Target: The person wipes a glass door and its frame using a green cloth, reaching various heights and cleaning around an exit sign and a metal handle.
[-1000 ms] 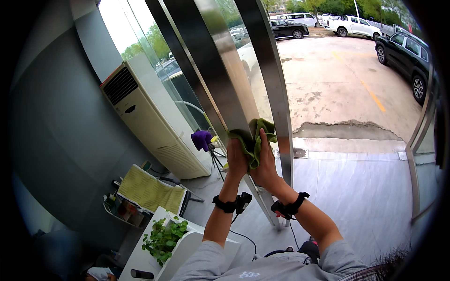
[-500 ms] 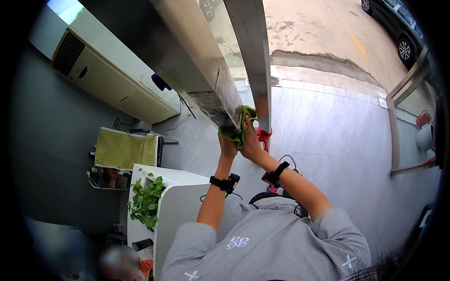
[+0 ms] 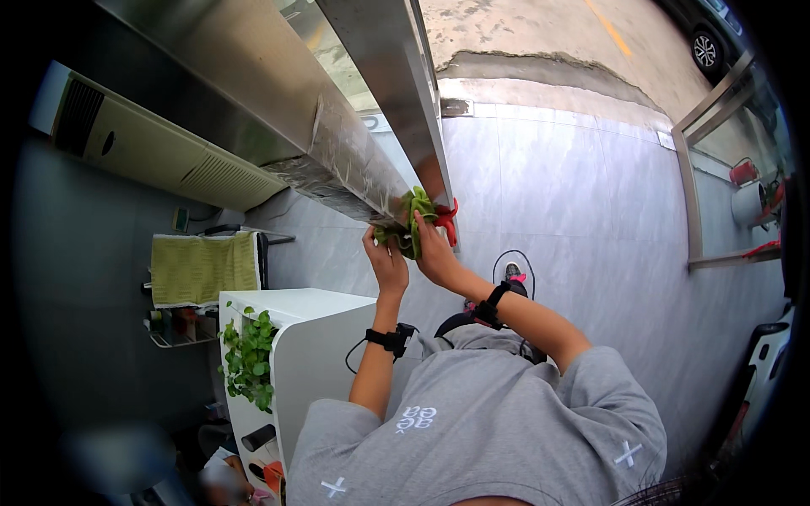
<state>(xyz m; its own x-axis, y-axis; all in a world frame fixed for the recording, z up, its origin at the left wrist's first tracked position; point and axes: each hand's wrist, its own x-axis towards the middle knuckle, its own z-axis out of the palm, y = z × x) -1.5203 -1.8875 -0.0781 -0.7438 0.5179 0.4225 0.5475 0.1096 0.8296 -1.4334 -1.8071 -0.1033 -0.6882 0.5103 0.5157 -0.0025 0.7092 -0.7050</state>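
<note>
Pressing a green cloth (image 3: 411, 221) against the lower end of a metal door frame post (image 3: 396, 110), both hands worked close together near the centre of the view; the left hand (image 3: 386, 263) sat at about seven o'clock from the cloth, its fingers (image 3: 372, 239) curled up around the cloth's lower edge and gripping it; the right hand (image 3: 437, 253) lay at five o'clock from the cloth, fingers flat and closed over the fabric, holding it to the metal; a red clip-like object (image 3: 447, 218) showed just beside the cloth at three o'clock; a black wrist strap (image 3: 390, 339) sat on the left forearm; a white cabinet (image 3: 316, 337) with a green plant (image 3: 247, 358) stood at eight o'clock; a green towel (image 3: 202, 268) hung on a rack at nine o'clock; a white air conditioner unit (image 3: 152, 152) stood at ten o'clock.
</note>
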